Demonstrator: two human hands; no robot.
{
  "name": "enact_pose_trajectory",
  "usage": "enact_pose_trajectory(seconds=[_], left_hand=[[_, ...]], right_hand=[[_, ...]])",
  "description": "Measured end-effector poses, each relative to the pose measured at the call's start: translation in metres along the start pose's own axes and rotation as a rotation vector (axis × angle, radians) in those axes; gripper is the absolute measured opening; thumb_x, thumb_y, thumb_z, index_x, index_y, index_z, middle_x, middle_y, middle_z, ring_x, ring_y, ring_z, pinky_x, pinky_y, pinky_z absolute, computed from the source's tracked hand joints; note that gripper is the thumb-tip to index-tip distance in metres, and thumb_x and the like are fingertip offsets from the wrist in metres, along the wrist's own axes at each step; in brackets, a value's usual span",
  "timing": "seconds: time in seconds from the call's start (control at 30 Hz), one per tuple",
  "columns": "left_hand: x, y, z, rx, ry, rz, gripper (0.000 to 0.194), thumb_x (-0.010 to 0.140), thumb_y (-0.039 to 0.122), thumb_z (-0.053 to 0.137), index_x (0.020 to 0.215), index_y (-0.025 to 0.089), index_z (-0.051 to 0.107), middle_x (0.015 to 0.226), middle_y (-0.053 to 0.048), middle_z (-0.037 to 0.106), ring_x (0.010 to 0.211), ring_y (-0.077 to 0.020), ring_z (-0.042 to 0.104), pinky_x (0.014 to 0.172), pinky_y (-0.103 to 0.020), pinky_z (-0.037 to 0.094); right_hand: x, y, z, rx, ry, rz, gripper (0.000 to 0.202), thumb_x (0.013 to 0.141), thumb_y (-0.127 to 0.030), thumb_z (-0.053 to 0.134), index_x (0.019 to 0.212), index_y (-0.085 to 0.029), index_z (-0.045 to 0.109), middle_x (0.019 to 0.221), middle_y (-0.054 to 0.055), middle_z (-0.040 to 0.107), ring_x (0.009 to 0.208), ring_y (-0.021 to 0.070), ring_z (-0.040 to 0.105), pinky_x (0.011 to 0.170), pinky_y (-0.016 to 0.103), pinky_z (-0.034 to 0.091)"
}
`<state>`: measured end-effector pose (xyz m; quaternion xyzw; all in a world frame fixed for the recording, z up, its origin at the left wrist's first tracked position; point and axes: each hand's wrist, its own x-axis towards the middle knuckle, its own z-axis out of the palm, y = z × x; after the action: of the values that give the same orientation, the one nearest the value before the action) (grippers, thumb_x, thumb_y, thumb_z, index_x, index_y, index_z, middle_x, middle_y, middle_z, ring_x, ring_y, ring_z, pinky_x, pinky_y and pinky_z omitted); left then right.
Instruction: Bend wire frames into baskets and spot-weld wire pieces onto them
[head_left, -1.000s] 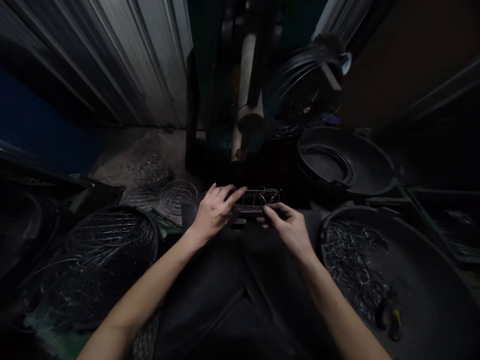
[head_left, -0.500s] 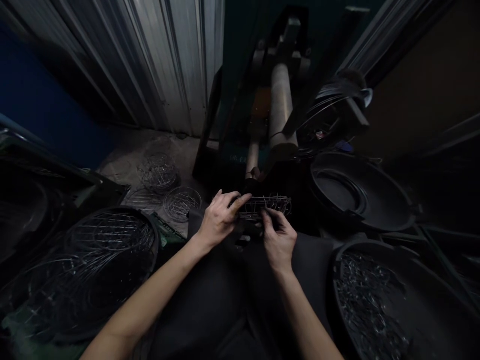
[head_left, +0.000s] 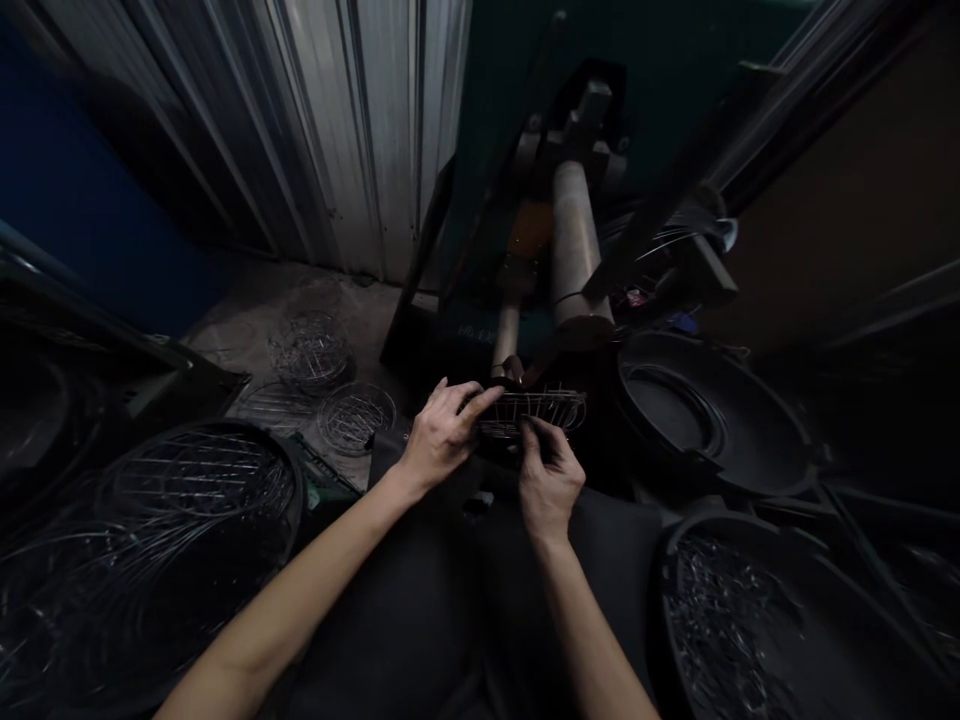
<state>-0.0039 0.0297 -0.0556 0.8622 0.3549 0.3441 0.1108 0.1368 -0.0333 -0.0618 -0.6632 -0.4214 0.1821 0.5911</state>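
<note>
A small round wire basket (head_left: 559, 408) is held up in front of the machine, just under its lower electrode arm. My left hand (head_left: 444, 432) grips the basket's left side, thumb and fingers closed on the wire. My right hand (head_left: 550, 478) is closed in a pinch at the basket's near side. Whether a small wire piece sits between those fingertips is too dark to tell. Above the basket, the machine's thick metal cylinder (head_left: 576, 230) points down toward me, with a thinner rod (head_left: 507, 335) beside it.
At right, a black tub (head_left: 667, 590) holds many small bent wire pieces; another black basin (head_left: 765, 440) stands behind it. A black tub (head_left: 296, 490) of wire grids is at left. Round wire baskets (head_left: 311, 350) lie on the floor beside a corrugated metal wall (head_left: 375, 130).
The view has shifted slightly, so the machine sits lower in the picture. The basket has tilted a little, and my right hand has moved slightly left along it.
</note>
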Motion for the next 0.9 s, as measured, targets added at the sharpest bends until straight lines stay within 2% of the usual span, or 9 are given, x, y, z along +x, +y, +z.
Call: enact_pose_trajectory(seconds=[0.37, 0.63, 0.77, 0.83, 0.9], left_hand=[[0.008, -0.012, 0.007, 0.016, 0.032, 0.017, 0.062, 0.075, 0.005, 0.049, 0.134, 0.024, 0.040, 0.119, -0.006, 0.054, 0.111, -0.0180, 0.054, 0.110, -0.047, 0.032], [0.009, -0.019, 0.006, 0.142, 0.035, 0.087, 0.058, 0.080, 0.009, 0.049, 0.135, 0.025, 0.041, 0.122, -0.007, 0.053, 0.113, -0.0204, 0.053, 0.110, -0.050, 0.029], [0.011, -0.021, 0.007, 0.147, 0.014, 0.076, 0.060, 0.078, 0.010, 0.053, 0.135, 0.025, 0.041, 0.123, -0.007, 0.051, 0.113, -0.0221, 0.051, 0.110, -0.050, 0.030], [0.012, -0.020, 0.006, 0.136, 0.007, 0.065, 0.062, 0.076, 0.007, 0.053, 0.134, 0.024, 0.041, 0.122, -0.007, 0.051, 0.114, -0.0221, 0.051, 0.110, -0.050, 0.030], [0.011, -0.015, 0.000, 0.116, 0.008, 0.056, 0.064, 0.074, 0.005, 0.052, 0.134, 0.024, 0.041, 0.121, -0.007, 0.051, 0.114, -0.0216, 0.051, 0.110, -0.050, 0.030]], right_hand=[[0.012, 0.003, 0.008, -0.010, 0.008, -0.036, 0.026, 0.083, -0.040, 0.057, 0.088, -0.016, 0.067, 0.087, 0.004, 0.067, 0.079, 0.0165, 0.061, 0.077, 0.028, 0.048], [0.009, 0.006, 0.011, 0.024, 0.024, -0.067, 0.023, 0.085, -0.036, 0.056, 0.089, -0.016, 0.066, 0.084, 0.003, 0.065, 0.068, 0.0123, 0.059, 0.068, 0.025, 0.048], [0.010, 0.002, 0.019, 0.017, 0.029, -0.087, 0.024, 0.086, -0.036, 0.054, 0.092, -0.016, 0.067, 0.091, 0.005, 0.067, 0.083, 0.0156, 0.062, 0.080, 0.028, 0.049], [0.010, -0.003, 0.011, 0.025, 0.029, -0.067, 0.028, 0.086, -0.037, 0.055, 0.101, -0.017, 0.066, 0.099, 0.006, 0.068, 0.091, 0.0172, 0.063, 0.085, 0.030, 0.049], [0.004, -0.007, -0.016, 0.020, 0.054, -0.005, 0.036, 0.083, -0.038, 0.058, 0.113, -0.018, 0.063, 0.108, 0.006, 0.067, 0.092, 0.0180, 0.063, 0.083, 0.031, 0.050]])
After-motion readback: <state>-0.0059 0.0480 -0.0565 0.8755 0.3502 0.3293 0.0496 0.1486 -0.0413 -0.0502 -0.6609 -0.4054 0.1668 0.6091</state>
